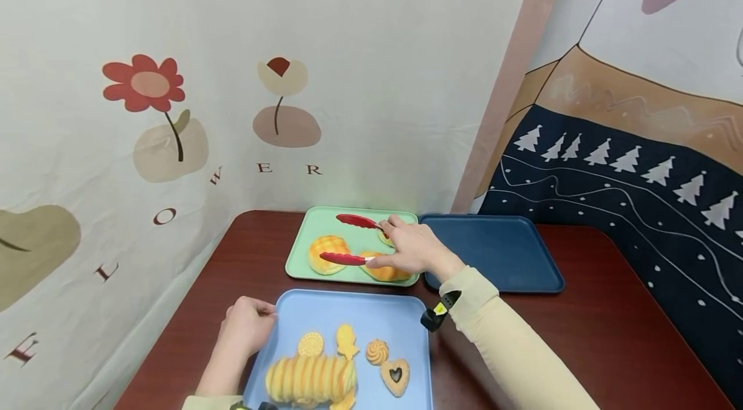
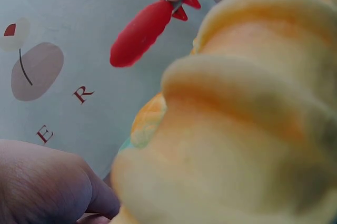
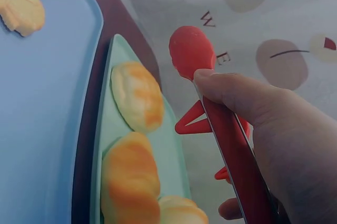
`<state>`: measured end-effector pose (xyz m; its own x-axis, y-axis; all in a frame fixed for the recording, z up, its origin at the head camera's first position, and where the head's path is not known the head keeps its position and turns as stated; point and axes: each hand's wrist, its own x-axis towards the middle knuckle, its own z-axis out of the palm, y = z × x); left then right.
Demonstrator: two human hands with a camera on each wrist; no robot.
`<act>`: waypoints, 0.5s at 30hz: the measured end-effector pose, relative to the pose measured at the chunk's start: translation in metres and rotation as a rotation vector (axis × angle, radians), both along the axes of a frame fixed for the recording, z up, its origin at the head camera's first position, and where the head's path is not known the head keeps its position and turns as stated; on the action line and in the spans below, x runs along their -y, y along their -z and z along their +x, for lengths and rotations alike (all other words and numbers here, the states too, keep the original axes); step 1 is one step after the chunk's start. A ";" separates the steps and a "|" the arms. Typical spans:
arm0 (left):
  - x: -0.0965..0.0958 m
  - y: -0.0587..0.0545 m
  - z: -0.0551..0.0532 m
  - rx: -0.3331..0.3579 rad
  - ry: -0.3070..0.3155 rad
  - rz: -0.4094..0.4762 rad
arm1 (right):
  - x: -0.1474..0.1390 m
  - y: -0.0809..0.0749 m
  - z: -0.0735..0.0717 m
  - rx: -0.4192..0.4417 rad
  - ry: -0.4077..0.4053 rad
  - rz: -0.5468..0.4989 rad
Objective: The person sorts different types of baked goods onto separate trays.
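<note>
My right hand (image 1: 409, 247) grips red-tipped tongs (image 3: 226, 150), their two ends spread apart with nothing between them. They hover over the green tray (image 1: 322, 223), where a round bun (image 1: 328, 254) and a longer bread roll (image 1: 386, 273) lie; a third bread (image 1: 385, 239) is partly hidden by the hand. At the upper left corner of the light blue tray (image 1: 371, 307), my left hand (image 1: 246, 325) pinches the rim between curled fingers and thumb. A ridged loaf (image 1: 310, 379) on that tray fills much of the left wrist view.
Around the loaf lie a round cookie (image 1: 310, 343), a fish-shaped cookie (image 1: 346, 339), a swirl cookie (image 1: 377, 352) and a heart cookie (image 1: 395, 376). A dark blue tray (image 1: 487, 255) stands right of the green one. Printed cloth (image 1: 377, 75) hangs behind the brown table (image 1: 586, 320).
</note>
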<state>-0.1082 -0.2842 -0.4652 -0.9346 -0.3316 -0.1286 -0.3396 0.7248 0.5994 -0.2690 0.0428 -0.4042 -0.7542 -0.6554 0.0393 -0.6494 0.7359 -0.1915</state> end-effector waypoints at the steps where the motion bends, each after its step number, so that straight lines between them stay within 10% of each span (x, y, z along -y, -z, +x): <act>1: 0.000 0.000 0.000 0.001 0.000 0.000 | -0.002 -0.002 0.002 0.001 -0.004 -0.004; 15: -0.001 0.000 0.000 -0.023 0.012 -0.021 | -0.032 -0.017 0.033 0.001 -0.041 -0.069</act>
